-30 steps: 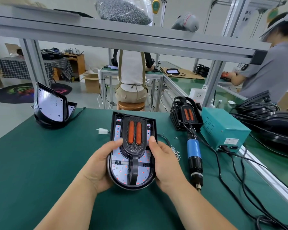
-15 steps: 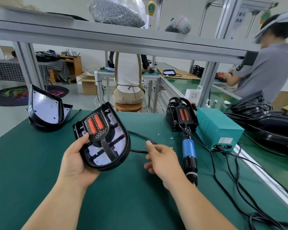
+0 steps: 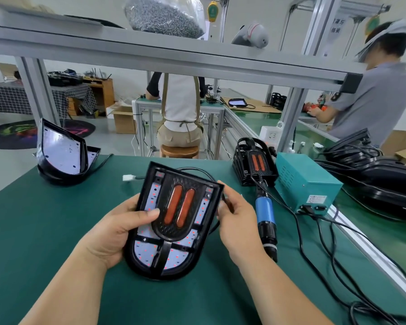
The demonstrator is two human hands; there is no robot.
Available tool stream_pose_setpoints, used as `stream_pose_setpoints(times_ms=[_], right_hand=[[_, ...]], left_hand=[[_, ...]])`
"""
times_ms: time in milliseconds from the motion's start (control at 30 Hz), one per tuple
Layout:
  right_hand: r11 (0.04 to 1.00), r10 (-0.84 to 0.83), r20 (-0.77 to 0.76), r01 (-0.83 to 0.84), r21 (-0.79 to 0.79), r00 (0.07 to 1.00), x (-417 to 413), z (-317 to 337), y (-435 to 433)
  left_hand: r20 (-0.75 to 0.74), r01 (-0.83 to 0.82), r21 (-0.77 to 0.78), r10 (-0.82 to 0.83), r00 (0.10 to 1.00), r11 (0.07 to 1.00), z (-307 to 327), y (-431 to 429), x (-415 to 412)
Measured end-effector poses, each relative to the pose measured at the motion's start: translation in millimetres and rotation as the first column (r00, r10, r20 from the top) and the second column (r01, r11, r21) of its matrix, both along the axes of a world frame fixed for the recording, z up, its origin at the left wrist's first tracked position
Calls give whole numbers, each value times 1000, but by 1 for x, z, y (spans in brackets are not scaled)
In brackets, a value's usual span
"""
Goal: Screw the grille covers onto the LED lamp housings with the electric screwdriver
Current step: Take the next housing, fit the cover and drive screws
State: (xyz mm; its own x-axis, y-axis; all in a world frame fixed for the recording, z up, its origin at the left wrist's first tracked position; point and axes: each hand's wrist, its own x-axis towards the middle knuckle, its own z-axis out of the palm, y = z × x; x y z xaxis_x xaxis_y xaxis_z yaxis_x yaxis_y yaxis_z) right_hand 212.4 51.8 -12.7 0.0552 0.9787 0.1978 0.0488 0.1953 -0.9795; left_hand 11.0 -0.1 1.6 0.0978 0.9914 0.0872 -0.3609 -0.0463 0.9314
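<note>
Both hands grip 1 LED lamp housing (image 3: pixel 174 221) over the green worktop (image 3: pixel 33 231): left hand (image 3: pixel 117 231) thumb across its grille cover (image 3: pixel 177 207), right hand (image 3: pixel 238 221) pinching its right edge. The electric screwdriver (image 3: pixel 265 214) lies toward the right edge, beside a teal power box (image 3: pixel 307 184). An aluminium shelf frame (image 3: pixel 150 50) crosses overhead.

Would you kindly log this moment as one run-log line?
stage: positioning | left hand: holds lamp housing, thumb on grille cover | right hand: at housing's right edge | electric screwdriver: lying on table, untouched
</note>
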Motion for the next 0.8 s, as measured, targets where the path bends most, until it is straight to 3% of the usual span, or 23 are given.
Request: stream_pose_setpoints(times_ms=[133,233,400,467,533,667,800], right_hand=[[995,99,-160,-100,-1,982,-2,7,-5],[977,206,-248,-213,-3,947,2,12,-6],[960,250,-408,-280,-15,878,7,12,-1],[916,341,-522,-401,-3,782,6,17,-4],[883,420,-497,-469,31,759,7,16,-6],[934,358,-313,-341,111,879,0,11,-14],[944,329,-397,-294,148,857,0,11,-16]], left_hand=[[-182,65,137,-40,982,988,7,-2,8],[-359,3,250,90,929,968,11,-4,12],[-712,2,448,356,605,894,15,-3,13],[-759,18,433,354,547,901,16,-3,12],[-776,26,400,324,542,916,14,-2,12],[-756,52,416,314,574,908,16,-1,16],[-672,71,461,296,678,884,16,-1,22]])
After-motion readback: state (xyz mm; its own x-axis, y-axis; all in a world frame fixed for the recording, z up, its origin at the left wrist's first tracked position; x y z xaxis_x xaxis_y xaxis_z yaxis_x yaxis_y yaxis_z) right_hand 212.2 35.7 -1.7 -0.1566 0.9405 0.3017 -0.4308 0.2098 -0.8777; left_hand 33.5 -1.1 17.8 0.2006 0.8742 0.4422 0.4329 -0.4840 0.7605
